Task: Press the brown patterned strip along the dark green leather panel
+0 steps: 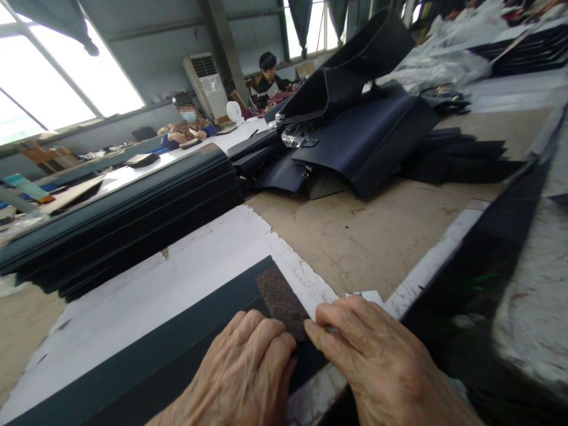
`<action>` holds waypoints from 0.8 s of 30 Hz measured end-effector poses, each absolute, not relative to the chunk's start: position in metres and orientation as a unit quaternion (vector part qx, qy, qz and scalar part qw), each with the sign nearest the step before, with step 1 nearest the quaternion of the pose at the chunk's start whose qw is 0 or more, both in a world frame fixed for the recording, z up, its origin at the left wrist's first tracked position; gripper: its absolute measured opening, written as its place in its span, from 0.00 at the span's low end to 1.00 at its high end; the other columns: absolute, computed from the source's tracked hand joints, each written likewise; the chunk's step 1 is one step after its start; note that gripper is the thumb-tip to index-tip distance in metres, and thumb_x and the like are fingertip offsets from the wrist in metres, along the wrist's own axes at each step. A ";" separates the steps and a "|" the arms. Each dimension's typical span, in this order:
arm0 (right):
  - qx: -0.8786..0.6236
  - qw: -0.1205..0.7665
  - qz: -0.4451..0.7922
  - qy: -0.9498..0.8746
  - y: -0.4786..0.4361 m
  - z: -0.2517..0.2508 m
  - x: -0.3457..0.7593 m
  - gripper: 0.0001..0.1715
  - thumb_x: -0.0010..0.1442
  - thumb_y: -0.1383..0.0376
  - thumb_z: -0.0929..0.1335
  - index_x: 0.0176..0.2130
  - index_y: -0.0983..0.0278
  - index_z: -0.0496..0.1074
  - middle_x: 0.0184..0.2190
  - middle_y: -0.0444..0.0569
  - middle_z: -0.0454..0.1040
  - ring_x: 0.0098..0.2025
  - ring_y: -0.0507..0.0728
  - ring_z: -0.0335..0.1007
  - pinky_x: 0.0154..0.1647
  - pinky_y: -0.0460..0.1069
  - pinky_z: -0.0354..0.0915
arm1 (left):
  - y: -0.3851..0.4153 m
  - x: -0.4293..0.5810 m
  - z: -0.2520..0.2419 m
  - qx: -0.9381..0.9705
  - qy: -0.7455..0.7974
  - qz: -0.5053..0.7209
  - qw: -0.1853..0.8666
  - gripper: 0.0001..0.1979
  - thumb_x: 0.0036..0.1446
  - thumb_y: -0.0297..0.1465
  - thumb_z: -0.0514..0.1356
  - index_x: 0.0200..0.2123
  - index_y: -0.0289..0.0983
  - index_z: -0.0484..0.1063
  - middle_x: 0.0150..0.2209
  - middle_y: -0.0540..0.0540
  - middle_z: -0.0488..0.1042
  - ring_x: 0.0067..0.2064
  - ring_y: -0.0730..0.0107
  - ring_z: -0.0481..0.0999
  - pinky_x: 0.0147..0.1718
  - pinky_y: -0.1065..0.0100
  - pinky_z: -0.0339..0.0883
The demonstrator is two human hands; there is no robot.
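Patterned brown panel [280,302] lies on a dark blue-green leather strip [177,334], near the strip's far end. Both rest on a white board [146,296] on the workbench [355,242].

Operation in hand, judged from hand position: flattening or aligning the panel on the strip. The next move calls for keeping the panel's edge true to the strip.

Left hand [235,367]: palm down, fingers extended and close together, lying on the strip just below the panel. This hand is open and has hold of nothing.

Right hand [377,355]: enters from the right with fingers bent, thumb tip at the panel's right edge. Whether it pinches the panel or only presses on it cannot be determined from this view.

Adjacent items: a scrap of white paper [366,297] just past the right hand; a stack of dark leather strips [119,219] to the left; a heap of navy leather bag bodies [364,124] farther along the bench. Two seated co-workers [186,121] [268,80] occupy the background, well apart
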State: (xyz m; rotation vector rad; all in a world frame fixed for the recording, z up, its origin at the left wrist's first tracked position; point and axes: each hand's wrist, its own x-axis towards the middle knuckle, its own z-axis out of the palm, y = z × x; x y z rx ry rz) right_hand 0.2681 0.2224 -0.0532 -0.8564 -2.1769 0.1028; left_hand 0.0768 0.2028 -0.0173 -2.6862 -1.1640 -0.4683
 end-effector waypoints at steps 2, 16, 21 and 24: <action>-0.340 0.387 0.037 -0.856 0.223 -0.054 0.268 0.26 0.52 0.79 0.54 0.41 0.68 0.72 0.40 0.51 0.70 0.40 0.56 0.63 0.40 0.52 0.63 | 0.202 0.075 -0.015 -0.904 -0.384 -0.163 0.088 0.10 0.59 0.22 0.47 0.35 0.35 0.66 0.30 0.47 0.70 0.31 0.68 0.69 0.31 0.67 0.69; -0.334 0.389 0.051 -0.857 0.220 -0.054 0.270 0.24 0.62 0.74 0.52 0.44 0.69 0.72 0.41 0.51 0.69 0.40 0.57 0.63 0.39 0.53 0.61 | 0.206 0.085 0.002 -0.911 -0.399 -0.068 0.081 0.13 0.55 0.17 0.44 0.35 0.35 0.64 0.31 0.46 0.69 0.33 0.66 0.68 0.35 0.66 0.70; -0.329 0.384 0.046 -0.861 0.220 -0.056 0.272 0.24 0.64 0.73 0.52 0.43 0.69 0.73 0.40 0.52 0.69 0.40 0.57 0.63 0.39 0.53 0.61 | 0.210 0.077 -0.015 -0.905 -0.403 -0.140 -0.004 0.11 0.57 0.19 0.42 0.34 0.35 0.61 0.30 0.45 0.66 0.30 0.67 0.66 0.28 0.67 0.67; -0.337 0.373 0.052 -0.863 0.223 -0.055 0.270 0.23 0.63 0.74 0.52 0.43 0.69 0.72 0.41 0.52 0.69 0.40 0.57 0.63 0.39 0.53 0.62 | 0.212 0.074 -0.020 -0.893 -0.401 -0.205 -0.013 0.09 0.60 0.21 0.44 0.34 0.35 0.61 0.29 0.47 0.66 0.29 0.70 0.65 0.26 0.70 0.65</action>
